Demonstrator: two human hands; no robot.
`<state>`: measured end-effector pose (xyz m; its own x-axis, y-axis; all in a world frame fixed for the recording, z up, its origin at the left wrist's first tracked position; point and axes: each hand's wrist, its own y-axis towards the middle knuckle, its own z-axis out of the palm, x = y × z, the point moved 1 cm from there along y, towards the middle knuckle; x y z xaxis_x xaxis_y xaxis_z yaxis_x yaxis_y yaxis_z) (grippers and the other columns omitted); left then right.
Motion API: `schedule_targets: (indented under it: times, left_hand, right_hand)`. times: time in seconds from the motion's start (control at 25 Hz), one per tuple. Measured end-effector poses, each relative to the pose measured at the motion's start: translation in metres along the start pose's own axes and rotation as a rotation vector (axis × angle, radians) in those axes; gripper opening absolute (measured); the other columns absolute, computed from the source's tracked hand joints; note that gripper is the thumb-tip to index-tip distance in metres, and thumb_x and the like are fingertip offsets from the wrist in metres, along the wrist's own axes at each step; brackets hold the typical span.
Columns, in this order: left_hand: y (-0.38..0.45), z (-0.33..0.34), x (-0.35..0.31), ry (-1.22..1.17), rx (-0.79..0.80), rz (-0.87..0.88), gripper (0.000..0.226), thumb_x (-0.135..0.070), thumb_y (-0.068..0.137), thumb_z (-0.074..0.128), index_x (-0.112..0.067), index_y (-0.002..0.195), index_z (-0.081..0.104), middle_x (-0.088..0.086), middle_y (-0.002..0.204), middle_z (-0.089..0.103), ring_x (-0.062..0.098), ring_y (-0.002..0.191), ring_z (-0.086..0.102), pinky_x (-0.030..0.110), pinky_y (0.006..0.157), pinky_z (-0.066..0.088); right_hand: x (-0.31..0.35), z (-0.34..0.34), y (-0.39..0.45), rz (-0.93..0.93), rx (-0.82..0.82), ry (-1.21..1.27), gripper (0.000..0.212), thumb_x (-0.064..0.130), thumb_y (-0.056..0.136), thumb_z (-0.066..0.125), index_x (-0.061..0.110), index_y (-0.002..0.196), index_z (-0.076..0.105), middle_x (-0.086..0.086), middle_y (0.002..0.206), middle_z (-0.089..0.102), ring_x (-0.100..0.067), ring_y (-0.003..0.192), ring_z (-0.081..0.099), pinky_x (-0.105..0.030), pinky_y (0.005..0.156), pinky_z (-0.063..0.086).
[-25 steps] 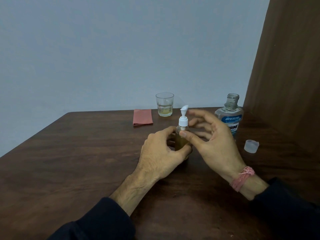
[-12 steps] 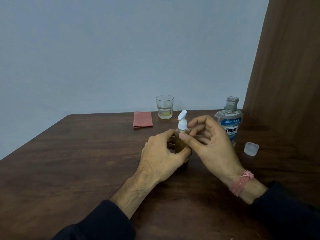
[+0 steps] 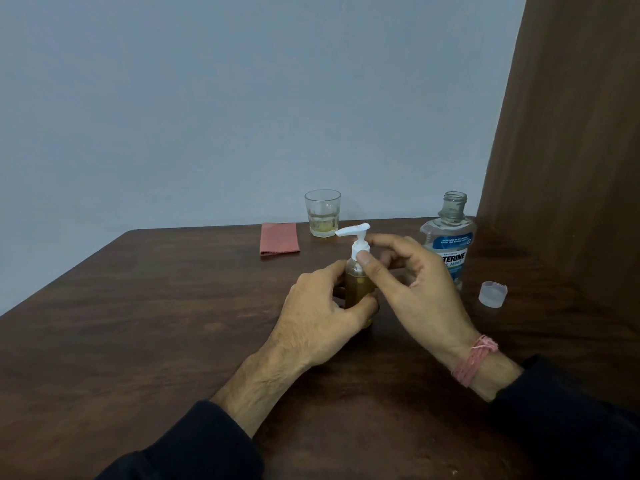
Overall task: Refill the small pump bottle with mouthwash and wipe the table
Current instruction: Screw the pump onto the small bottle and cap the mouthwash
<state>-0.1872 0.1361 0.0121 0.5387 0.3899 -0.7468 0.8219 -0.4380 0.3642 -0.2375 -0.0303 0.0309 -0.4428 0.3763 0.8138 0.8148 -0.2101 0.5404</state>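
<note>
A plain pale wall backs a dark wood-grain table, and at its middle we have the small pump bottle standing upright. It is clear plastic, round, with amber liquid filling most of its body, and a white pump head whose spout points left.

Our left hand wraps the bottle's body, fingers curled round it and holding it down on the table. Our right hand pinches the white collar between thumb and forefinger, the other fingers loosely spread behind. We judge that we are screwing the pump back on. To do it well we keep the bottle vertical, hold the body firm without squeezing the thin plastic, and turn only the ribbed collar until it seats square, so nothing leaks.

Just right of our hands stands the mouthwash bottle, clear and shouldered, with a blue label and an open neck. Its translucent cap lies on its side nearby. At the far edge sit a faceted glass tumbler holding a little yellowish liquid, and beside it a folded pink cloth, soft and flat, for the wiping not yet done.
</note>
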Motion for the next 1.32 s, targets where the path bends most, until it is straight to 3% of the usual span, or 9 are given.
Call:
schedule_targets:
  times: [0.12,0.32,0.4,0.68,0.8,1.0,1.16,1.24,1.32]
  left_hand:
    - [-0.0010,-0.0001,-0.0017,-0.022,0.062,0.027,0.066,-0.069,0.083,0.062,-0.032,0.137,0.073,-0.016,0.118,0.083,0.005,0.115,0.077,0.042,0.106,0.064]
    - [-0.0027,0.0006,-0.0005,-0.059,0.113,0.076,0.052,-0.059,0.091,0.067,-0.033,0.136,0.074,-0.016,0.115,0.084,0.005,0.112,0.079,0.042,0.103,0.065]
    - [-0.0024,0.0018,0.0007,-0.055,0.109,0.096,0.048,-0.056,0.094,0.068,-0.034,0.136,0.073,-0.019,0.115,0.084,0.003,0.113,0.079,0.041,0.103,0.065]
    - [0.0011,0.0036,0.0033,0.037,0.070,0.103,0.071,-0.076,0.087,0.064,-0.034,0.144,0.070,-0.020,0.128,0.081,0.001,0.123,0.075,0.042,0.108,0.065]
    - [0.0013,0.0027,0.0034,0.032,0.080,0.087,0.077,-0.078,0.084,0.064,-0.033,0.146,0.069,-0.019,0.130,0.080,0.002,0.126,0.074,0.042,0.110,0.064]
    - [0.0004,0.0011,-0.0009,0.095,0.009,0.080,0.079,-0.082,0.079,0.063,-0.039,0.145,0.071,-0.020,0.129,0.081,-0.001,0.124,0.074,0.041,0.111,0.063]
    - [0.0002,0.0008,-0.0029,0.120,-0.044,0.058,0.077,-0.081,0.079,0.068,-0.041,0.145,0.072,-0.021,0.128,0.082,-0.003,0.123,0.074,0.041,0.111,0.063]
    - [0.0004,0.0015,-0.0015,0.104,-0.058,0.044,0.072,-0.074,0.082,0.076,-0.039,0.145,0.072,-0.020,0.128,0.082,-0.003,0.122,0.074,0.041,0.111,0.064]
    - [0.0010,0.0027,0.0019,0.057,-0.077,0.022,0.067,-0.068,0.083,0.081,-0.037,0.142,0.075,-0.020,0.124,0.083,-0.003,0.119,0.075,0.040,0.110,0.064]
  right_hand:
    - [-0.0006,-0.0017,0.0002,0.027,-0.013,-0.003,0.027,0.042,0.092,0.079,0.032,0.117,0.074,-0.008,0.102,0.063,-0.024,0.092,0.073,-0.053,0.076,0.066]
    - [0.0018,-0.0008,-0.0036,-0.001,0.027,-0.045,0.032,0.039,0.100,0.074,0.027,0.130,0.075,0.009,0.113,0.064,-0.016,0.103,0.071,-0.047,0.081,0.065]
    - [0.0028,-0.0010,-0.0040,-0.004,0.032,-0.043,0.026,0.037,0.101,0.073,0.028,0.126,0.078,0.014,0.111,0.067,-0.015,0.100,0.072,-0.046,0.078,0.065]
    - [0.0006,-0.0038,-0.0030,0.059,-0.050,0.045,0.021,0.036,0.094,0.081,0.030,0.114,0.083,0.015,0.095,0.082,-0.009,0.089,0.079,-0.031,0.062,0.066]
    - [0.0011,-0.0025,-0.0029,0.069,-0.031,0.061,0.023,0.034,0.095,0.081,0.026,0.116,0.082,0.014,0.098,0.082,-0.005,0.092,0.079,-0.024,0.066,0.064]
    - [0.0020,-0.0032,-0.0051,0.075,-0.107,0.064,0.024,0.030,0.092,0.084,0.024,0.115,0.083,0.013,0.100,0.083,-0.004,0.095,0.079,-0.026,0.074,0.067]
    - [0.0029,-0.0013,-0.0048,0.090,-0.106,0.061,0.025,0.032,0.091,0.084,0.028,0.116,0.083,0.015,0.105,0.083,-0.005,0.102,0.078,-0.039,0.082,0.068]
    - [0.0038,-0.0020,-0.0030,0.111,-0.061,0.061,0.032,0.033,0.090,0.084,0.027,0.121,0.081,0.014,0.111,0.082,-0.005,0.107,0.077,-0.047,0.085,0.068]
    - [0.0074,-0.0043,-0.0027,0.077,-0.070,0.014,0.046,0.040,0.085,0.089,0.030,0.128,0.078,0.017,0.116,0.079,-0.001,0.112,0.073,-0.039,0.090,0.066]
